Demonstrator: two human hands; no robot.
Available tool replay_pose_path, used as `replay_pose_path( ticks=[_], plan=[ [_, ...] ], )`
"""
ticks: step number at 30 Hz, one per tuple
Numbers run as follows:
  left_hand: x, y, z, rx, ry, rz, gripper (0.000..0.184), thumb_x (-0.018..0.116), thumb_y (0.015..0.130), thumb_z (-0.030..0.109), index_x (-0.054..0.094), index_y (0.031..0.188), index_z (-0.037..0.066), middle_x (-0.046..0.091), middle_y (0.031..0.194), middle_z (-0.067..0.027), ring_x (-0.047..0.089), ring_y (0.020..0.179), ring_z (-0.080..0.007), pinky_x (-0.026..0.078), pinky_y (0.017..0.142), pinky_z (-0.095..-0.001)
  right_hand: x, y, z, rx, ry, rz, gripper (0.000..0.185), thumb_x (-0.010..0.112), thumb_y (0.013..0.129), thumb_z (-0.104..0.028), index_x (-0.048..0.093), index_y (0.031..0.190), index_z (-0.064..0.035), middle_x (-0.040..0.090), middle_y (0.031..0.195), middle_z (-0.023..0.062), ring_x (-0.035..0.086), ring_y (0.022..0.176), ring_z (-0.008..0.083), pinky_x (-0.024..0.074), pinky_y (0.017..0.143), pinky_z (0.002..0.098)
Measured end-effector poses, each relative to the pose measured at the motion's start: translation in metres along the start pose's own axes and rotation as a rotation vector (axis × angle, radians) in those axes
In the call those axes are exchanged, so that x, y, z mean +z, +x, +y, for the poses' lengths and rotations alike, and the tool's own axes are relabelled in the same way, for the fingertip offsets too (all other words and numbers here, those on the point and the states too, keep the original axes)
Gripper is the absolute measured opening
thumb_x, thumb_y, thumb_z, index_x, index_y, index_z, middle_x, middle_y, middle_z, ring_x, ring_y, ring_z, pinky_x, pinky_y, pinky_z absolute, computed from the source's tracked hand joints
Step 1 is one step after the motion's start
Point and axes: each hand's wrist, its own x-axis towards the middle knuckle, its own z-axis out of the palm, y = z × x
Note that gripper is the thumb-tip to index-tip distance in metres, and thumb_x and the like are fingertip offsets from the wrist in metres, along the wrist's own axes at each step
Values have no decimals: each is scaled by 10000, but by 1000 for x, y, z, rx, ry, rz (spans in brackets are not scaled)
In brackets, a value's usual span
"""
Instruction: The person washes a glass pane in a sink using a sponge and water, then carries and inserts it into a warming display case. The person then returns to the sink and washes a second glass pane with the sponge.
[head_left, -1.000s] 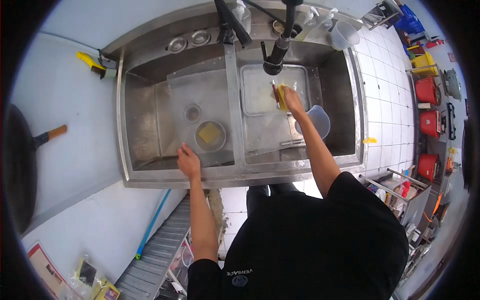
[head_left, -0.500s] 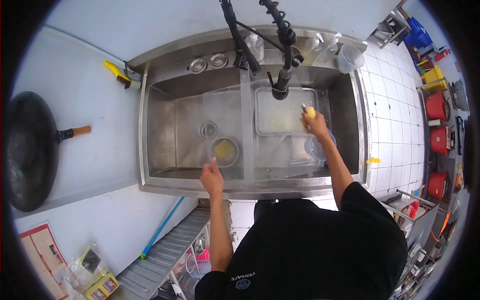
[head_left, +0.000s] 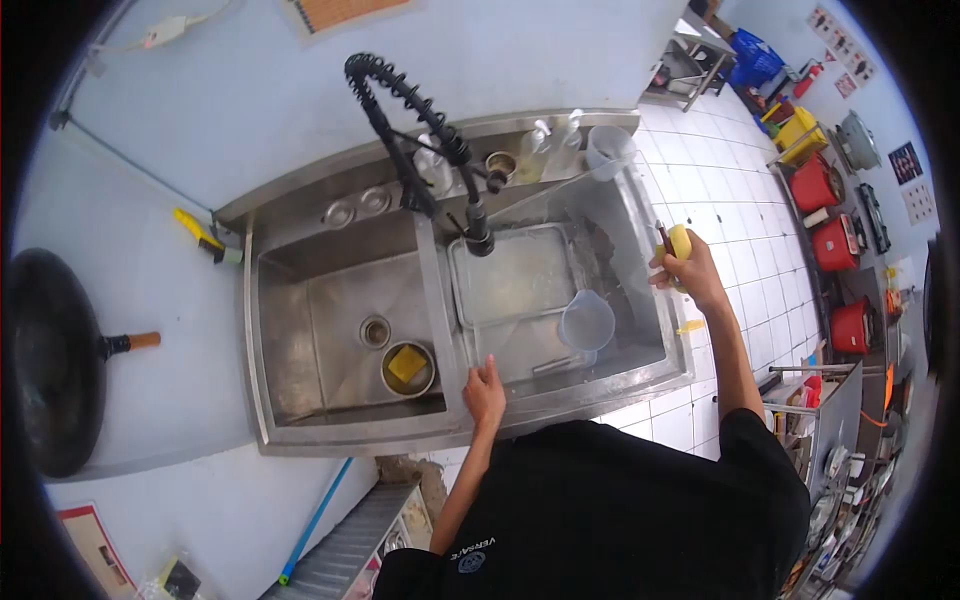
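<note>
My left hand [head_left: 485, 397] is closed at the near left corner of a clear, see-through panel [head_left: 520, 378], its index finger pointing forward. The panel slants over the right basin, its outline faint. Beyond the sink's right rim, my right hand [head_left: 692, 268] wraps around a yellow object [head_left: 681, 242]. A slim dark piece with a shiny tip sticks up beside it; its kind is unclear. Whether the right hand also touches the panel I cannot tell. Below the panel lie a rectangular tray [head_left: 515, 275] and a translucent plastic jug [head_left: 587, 322].
A round bowl [head_left: 428, 382] with a yellow-green sponge [head_left: 406, 364] stands in the left basin near the drain [head_left: 375, 331]. A black spring faucet [head_left: 478, 235] hangs over the divider. Pump bottles [head_left: 535, 152] and a clear tub [head_left: 610, 150] line the back ledge.
The view has turned and shifted. Both hands have moved right with the clear panel, uncovering the bowl and sponge. My right hand has passed from over the tray to beyond the sink's right rim.
</note>
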Motion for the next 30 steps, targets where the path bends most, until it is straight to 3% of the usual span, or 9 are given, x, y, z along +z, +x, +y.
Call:
replay_pose_path(
  ticks=[3,7,8,14,20,23,26,29,30],
  plan=[
    [47,1,11,-25,-89,-53,614,490,987,572,584,813,-10,668,817,-263,643,837,-470,465,749,-535,-9,-23,-45,-29,-40,83,226,548,865,30,485,1082,26,658,900,158,707,682,208,612,600,300],
    [114,26,32,-179,-376,-227,673,473,967,649,516,767,8,540,646,-128,558,653,-340,458,699,-478,-14,-47,-82,-124,-96,148,222,591,857,26,502,1060,15,650,902,135,691,726,180,611,635,298],
    [120,32,47,-316,-546,-398,684,442,951,711,464,720,68,433,613,-33,466,583,-212,425,608,-389,-16,-51,-87,-150,-118,158,227,597,853,25,505,1060,13,650,904,130,690,731,176,608,635,294],
    [194,75,76,-443,-843,-582,665,355,930,784,412,718,157,373,578,22,376,509,-128,329,518,-280,-20,-58,-104,-285,-276,203,250,630,831,37,508,1046,-1,680,879,114,694,750,152,578,626,269],
    [237,87,99,-439,-855,-528,725,326,938,782,549,1049,101,481,855,-17,444,714,-112,420,659,-316,-19,-66,-107,-383,-501,245,333,693,797,-5,517,1080,-12,723,883,132,720,814,203,564,729,320],
    [278,113,91,-532,-1035,-611,790,310,949,770,495,1247,63,470,990,-18,442,802,-127,436,732,-337,-20,-72,-103,-435,-542,262,375,706,790,0,510,1109,-20,729,905,136,730,848,228,567,760,326],
    [269,114,123,-572,-1125,-527,763,345,943,771,572,1100,59,459,873,-17,446,745,-142,426,700,-323,-25,-91,-97,-430,-542,284,410,721,788,5,503,1133,-39,734,914,131,740,894,235,575,777,330],
    [233,104,167,-574,-1147,-490,640,436,906,784,384,714,176,340,645,40,396,610,-121,363,561,-304,-33,-113,-82,-461,-543,346,401,732,797,-8,507,1128,-45,734,912,134,744,874,222,586,760,330],
    [224,100,182,-612,-1122,-402,685,440,885,805,500,825,125,390,670,12,429,635,-137,389,603,-314,-36,-121,-74,-490,-545,366,388,736,811,-20,512,1127,-47,735,921,137,745,861,199,592,752,323]
  ],
)
